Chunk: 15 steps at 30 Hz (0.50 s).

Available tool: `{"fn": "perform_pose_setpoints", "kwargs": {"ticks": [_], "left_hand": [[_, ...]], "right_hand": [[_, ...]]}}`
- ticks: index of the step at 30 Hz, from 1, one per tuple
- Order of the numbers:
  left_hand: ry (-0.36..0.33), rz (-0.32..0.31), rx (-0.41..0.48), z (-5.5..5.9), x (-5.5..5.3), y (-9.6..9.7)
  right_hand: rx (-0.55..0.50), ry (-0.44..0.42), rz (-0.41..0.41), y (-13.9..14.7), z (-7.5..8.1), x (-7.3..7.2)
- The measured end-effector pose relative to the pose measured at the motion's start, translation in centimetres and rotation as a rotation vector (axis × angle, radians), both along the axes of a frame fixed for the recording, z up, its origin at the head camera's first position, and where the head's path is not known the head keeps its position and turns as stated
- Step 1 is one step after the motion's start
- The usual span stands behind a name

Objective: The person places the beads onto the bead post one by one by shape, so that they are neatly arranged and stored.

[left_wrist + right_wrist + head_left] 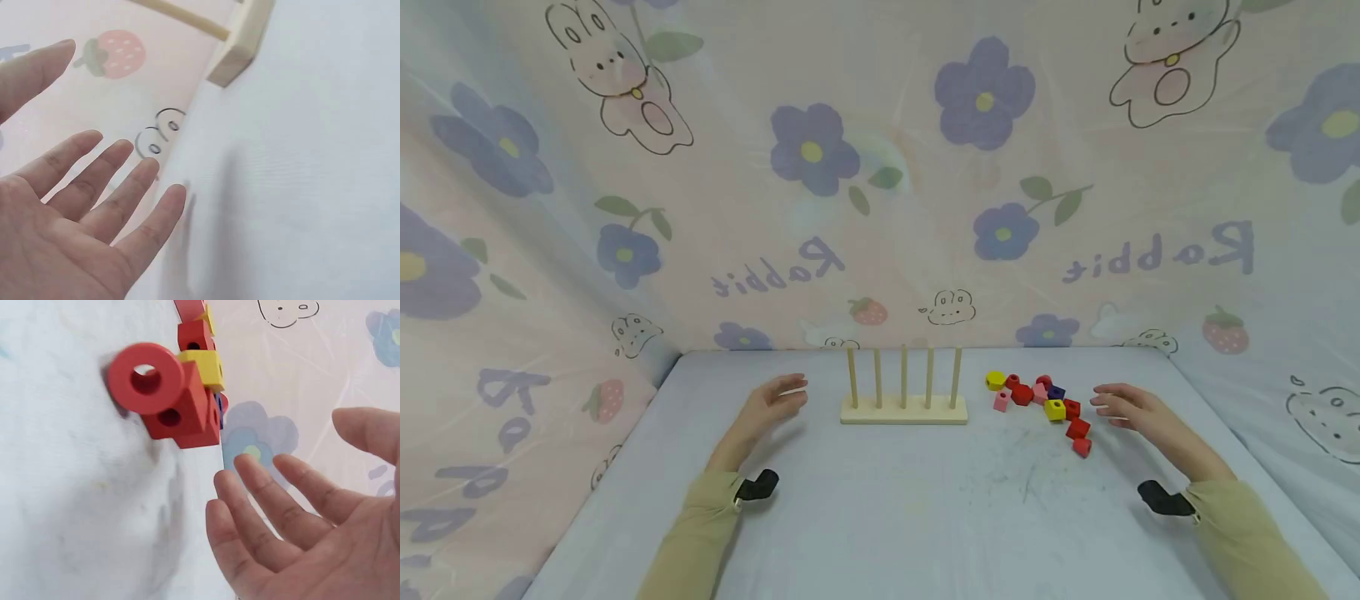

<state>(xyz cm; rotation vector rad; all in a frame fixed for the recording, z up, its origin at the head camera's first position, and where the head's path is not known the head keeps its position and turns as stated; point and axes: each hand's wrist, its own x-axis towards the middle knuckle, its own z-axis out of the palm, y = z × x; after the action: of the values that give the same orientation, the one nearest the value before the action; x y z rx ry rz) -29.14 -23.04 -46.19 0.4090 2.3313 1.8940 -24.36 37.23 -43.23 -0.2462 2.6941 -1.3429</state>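
Note:
A pale wooden rack (904,411) with several upright pegs stands on the table in the middle of the head view. My left hand (772,402) is held to the left of it, fingers relaxed and holding nothing. In the left wrist view, the spread fingers (150,234) of that hand are apart from the rack's end (234,56). To the right of the rack lie several loose wooden beads (1022,395), red, yellow, pink and dark blue. My right hand (1138,408) is just right of them with nothing in it. A round red bead (169,378) with a hole shows in the right wrist view.
White cloth covers the table (887,508), with faint dark scuffs (1022,475) in front of the beads. A printed curtain (895,233) with rabbits and flowers hangs along the back and sides. Black wrist mounts (758,485) sit on both sleeves.

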Motion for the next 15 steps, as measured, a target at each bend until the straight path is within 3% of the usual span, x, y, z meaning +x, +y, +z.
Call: {"fn": "perform_pose_setpoints", "kwargs": {"ticks": [3, 8, 13, 15], "left_hand": [[-0.017, -0.018, 0.004, -0.7, 0.4, 0.5], [0.016, -0.069, -0.029, -1.2, 0.8, 1.6], [0.039, -0.183, -0.082, -0.1, 1.6, 3.5], [0.032, -0.195, -0.079, 0.1, 1.5, 4.1]], "right_hand": [[-0.010, -0.008, 0.001, -0.3, -0.5, 0.3], [-0.025, -0.019, 0.010, -0.8, -1.6, 0.6], [0.014, -0.046, -0.021, -1.1, -2.3, 0.8], [0.037, -0.054, -0.032, -1.3, -2.5, 0.7]]}}
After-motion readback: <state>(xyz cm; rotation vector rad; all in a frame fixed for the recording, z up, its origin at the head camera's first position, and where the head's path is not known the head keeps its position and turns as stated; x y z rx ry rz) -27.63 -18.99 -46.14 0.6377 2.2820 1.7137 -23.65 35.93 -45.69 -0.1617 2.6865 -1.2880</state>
